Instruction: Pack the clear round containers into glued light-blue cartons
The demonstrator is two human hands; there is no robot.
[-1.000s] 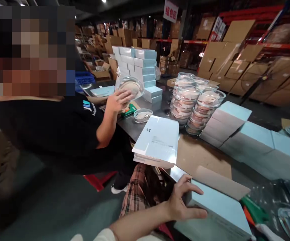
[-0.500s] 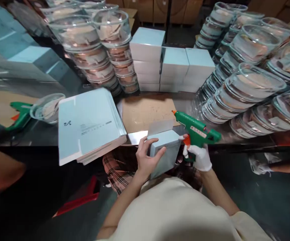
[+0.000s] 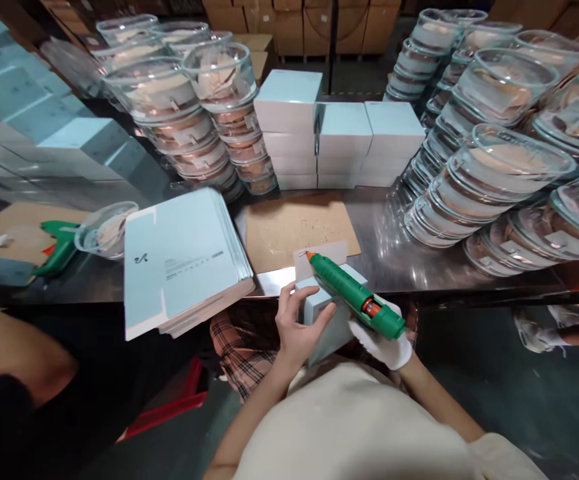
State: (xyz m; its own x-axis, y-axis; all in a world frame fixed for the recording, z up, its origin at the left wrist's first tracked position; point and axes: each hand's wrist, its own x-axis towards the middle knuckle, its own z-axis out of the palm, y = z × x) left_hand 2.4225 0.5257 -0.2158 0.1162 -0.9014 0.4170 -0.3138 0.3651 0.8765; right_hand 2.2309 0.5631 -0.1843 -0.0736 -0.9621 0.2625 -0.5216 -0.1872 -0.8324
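My bare left hand (image 3: 297, 325) grips a light-blue box (image 3: 330, 339) at the table's front edge, thumb and fingers over its near left corner. A pale flap (image 3: 338, 251) stands up from the box's far side. In my white-gloved right hand (image 3: 387, 343) is a green glue gun (image 3: 344, 285) with an orange tip. That tip is at the left part of the raised flap; whether it touches cannot be made out. The gun's handle and trigger are hidden beneath its body.
Flat light-blue sheets (image 3: 184, 250) are stacked left of the box. A cardboard sheet (image 3: 294, 227) lies ahead, with white boxes (image 3: 342, 140) behind it. Stacked clear tubs (image 3: 489, 170) stand on the right. Another green glue gun (image 3: 59, 250) lies far left, near a person's leg (image 3: 14, 353).
My right hand has brought the glue gun left over the box, its tip moving from beside the flap onto the flap's area. My left hand keeps its grip on the box.
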